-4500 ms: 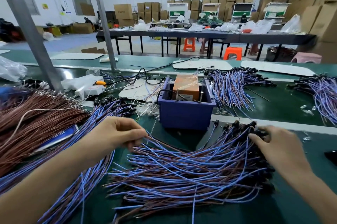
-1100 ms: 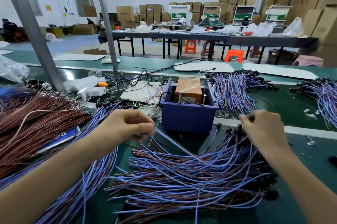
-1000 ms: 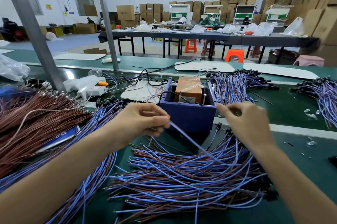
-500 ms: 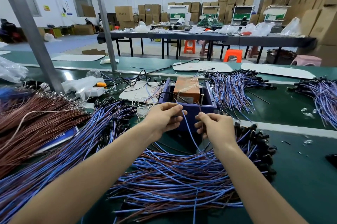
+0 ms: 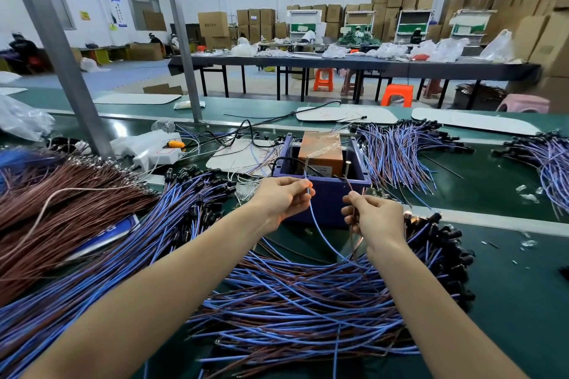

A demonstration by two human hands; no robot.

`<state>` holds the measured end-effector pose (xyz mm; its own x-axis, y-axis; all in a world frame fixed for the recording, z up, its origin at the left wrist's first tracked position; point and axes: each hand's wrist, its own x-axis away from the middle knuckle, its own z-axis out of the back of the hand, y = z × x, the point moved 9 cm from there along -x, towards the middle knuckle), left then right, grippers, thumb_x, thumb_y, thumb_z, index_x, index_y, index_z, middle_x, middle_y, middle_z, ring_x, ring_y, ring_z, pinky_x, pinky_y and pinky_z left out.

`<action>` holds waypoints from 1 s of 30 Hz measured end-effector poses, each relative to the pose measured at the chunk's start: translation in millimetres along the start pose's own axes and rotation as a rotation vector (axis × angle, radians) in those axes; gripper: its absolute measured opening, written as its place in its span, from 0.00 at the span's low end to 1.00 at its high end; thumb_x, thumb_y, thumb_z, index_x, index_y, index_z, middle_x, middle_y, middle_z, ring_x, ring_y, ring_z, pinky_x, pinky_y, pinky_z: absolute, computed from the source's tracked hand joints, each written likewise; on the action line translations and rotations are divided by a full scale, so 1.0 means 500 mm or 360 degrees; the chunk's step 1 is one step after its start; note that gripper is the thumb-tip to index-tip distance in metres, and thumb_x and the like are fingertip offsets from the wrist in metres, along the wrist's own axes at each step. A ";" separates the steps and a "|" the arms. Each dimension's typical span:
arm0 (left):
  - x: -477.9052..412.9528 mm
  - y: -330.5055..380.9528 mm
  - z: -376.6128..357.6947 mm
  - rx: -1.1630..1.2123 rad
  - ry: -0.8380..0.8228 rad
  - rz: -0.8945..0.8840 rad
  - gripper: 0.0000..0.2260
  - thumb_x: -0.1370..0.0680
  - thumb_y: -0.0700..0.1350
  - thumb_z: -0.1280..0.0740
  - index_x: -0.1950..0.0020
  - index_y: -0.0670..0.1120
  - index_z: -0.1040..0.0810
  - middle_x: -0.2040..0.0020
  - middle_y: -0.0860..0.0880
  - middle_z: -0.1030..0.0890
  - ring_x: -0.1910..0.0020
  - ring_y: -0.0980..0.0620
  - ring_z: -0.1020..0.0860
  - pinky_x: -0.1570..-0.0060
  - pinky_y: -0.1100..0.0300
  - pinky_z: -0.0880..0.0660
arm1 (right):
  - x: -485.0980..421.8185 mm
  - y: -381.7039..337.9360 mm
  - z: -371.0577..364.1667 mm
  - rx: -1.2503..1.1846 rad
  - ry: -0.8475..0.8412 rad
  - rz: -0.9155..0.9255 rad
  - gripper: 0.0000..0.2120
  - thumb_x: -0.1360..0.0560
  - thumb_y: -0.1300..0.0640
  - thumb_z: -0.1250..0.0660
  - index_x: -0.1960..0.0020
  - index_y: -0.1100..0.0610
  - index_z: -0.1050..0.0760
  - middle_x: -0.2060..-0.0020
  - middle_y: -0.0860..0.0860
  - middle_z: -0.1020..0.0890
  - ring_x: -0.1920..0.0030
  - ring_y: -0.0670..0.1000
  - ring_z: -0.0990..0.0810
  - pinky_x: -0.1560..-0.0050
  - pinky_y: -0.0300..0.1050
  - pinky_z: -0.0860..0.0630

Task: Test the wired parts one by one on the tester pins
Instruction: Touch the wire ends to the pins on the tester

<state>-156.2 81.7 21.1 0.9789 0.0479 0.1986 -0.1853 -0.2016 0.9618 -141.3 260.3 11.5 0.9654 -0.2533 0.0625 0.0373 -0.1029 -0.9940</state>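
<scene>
- Now we are holding both hands up in front of the tester box (image 5: 326,203), which is sitting on the green belt (image 5: 508,286) at 12 o'clock from us.
- Our left hand (image 5: 283,197) is pinching a blue wire (image 5: 320,233) between thumb and fingertips, near its free end.
- That end is pointing up at the left pin (image 5: 306,164), 1 of 2 pins standing in the box; we cannot tell whether it is touching.
- Our right hand (image 5: 375,218) is pinching a brown wire (image 5: 354,233) the same way, its tip rising toward the right pin (image 5: 347,167); contact is too small to tell.
- Both wires are hanging down between our hands into the pile of wired parts (image 5: 308,301) lying at 6 o'clock of the box.
- An orange block (image 5: 321,150) is sitting inside the box, behind the pins.
- A second blue pile (image 5: 138,240) is spreading at 8 o'clock of the box, with a brown bundle (image 5: 61,200) lying at 9 o'clock.
- A third pile (image 5: 400,150) is lying at 2 o'clock, and a white power strip (image 5: 157,156) is resting at 10 o'clock.
</scene>
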 end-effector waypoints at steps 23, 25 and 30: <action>0.033 0.045 0.303 -0.2490 0.0607 -0.0406 0.12 0.23 0.40 0.32 0.40 0.43 0.25 0.45 0.42 0.30 0.49 0.41 0.24 0.48 0.50 0.27 | 0.142 0.049 -0.144 0.1083 -0.1016 0.0398 0.14 0.22 0.51 0.34 0.63 0.55 0.17 0.80 0.41 0.25 0.77 0.41 0.31 0.71 0.30 0.36; 0.052 0.077 0.295 -0.2214 0.0670 -0.0563 0.13 0.24 0.38 0.31 0.40 0.42 0.23 0.45 0.41 0.26 0.48 0.43 0.25 0.45 0.53 0.29 | 0.136 0.049 -0.133 0.1013 -0.0986 0.0362 0.13 0.22 0.53 0.34 0.61 0.57 0.17 0.74 0.43 0.20 0.75 0.39 0.28 0.68 0.32 0.32; 0.151 0.111 0.130 -0.1410 0.0235 -0.0945 0.09 0.29 0.36 0.26 0.57 0.47 0.23 0.62 0.50 0.17 0.66 0.57 0.18 0.63 0.70 0.24 | 0.137 0.041 -0.138 0.0323 -0.0885 0.0086 0.10 0.22 0.49 0.36 0.52 0.52 0.19 0.60 0.49 0.15 0.72 0.45 0.24 0.73 0.37 0.30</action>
<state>-87.1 10.3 77.4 0.9238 0.0340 -0.3815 0.2620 0.6705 0.6941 -92.2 174.3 1.5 0.9556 0.2947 0.0090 -0.0202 0.0959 -0.9952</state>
